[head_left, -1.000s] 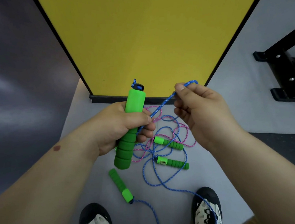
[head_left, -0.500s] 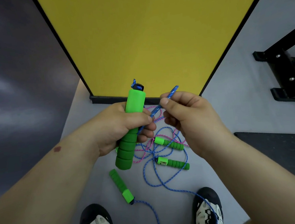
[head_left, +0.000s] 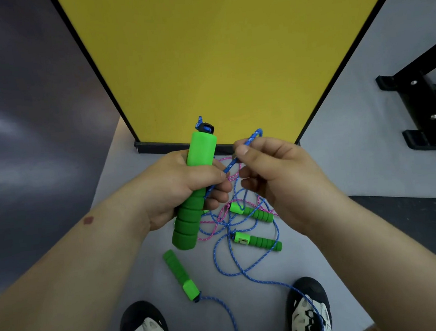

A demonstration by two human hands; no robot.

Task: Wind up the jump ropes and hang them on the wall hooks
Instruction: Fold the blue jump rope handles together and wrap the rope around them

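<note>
The left hand (head_left: 184,186) grips the green handle (head_left: 196,185) upright as a winding core, while the right hand (head_left: 277,171) pinches the blue rope (head_left: 252,137) taut beside it (the rest lies tangled with a pink rope (head_left: 216,225) on the floor (head_left: 341,155)).

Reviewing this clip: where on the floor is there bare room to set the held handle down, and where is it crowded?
Bare grey floor lies left of the loose green handle, under the left forearm, and right of the yellow panel, before the black stand. Crowded: the blue rope and pink rope tangle around two handles between the hands and shoes.
</note>
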